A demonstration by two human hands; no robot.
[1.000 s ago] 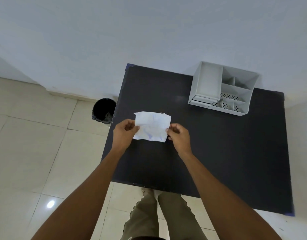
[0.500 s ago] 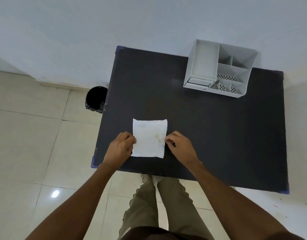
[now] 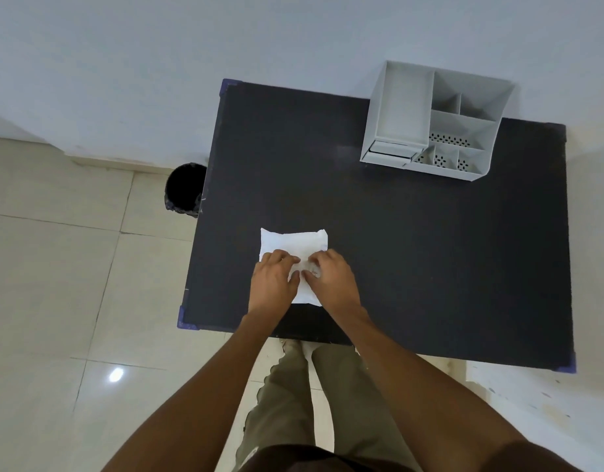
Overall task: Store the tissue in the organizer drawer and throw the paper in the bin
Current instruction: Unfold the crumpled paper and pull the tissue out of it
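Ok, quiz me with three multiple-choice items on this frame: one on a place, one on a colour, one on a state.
1. Where is the bin?
A. on the floor beside the table's left edge
B. on the table
C. inside the organizer

2. What colour is the organizer?
A. red
B. light grey
C. black

3. How is the tissue now?
A. in the drawer
B. in the bin
C. flat on the table under both hands

Answers: 1 A, it stands on the tiles; 2 B, its walls are pale grey; 3 C, left hand and right hand press on it.
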